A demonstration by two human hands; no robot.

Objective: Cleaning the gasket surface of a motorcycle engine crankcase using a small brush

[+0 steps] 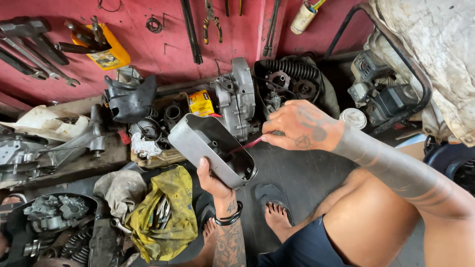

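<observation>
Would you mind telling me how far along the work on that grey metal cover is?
Done: the grey cover is off and in the left hand. In hand: the right hand works a red-handled tool inside it. Left: the engine casing stands apart, open, against the wall.

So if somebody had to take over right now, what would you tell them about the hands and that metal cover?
Left hand: grips the grey metal cover from below, hollow side up, tilted.
Right hand: holds a thin red tool, its tip inside the cover.
Around: yellow cloth with tools on the floor at left, engine parts along the red wall.
Done: cover is off and in hand.
Left: cannot tell how far the work inside has got.
</observation>
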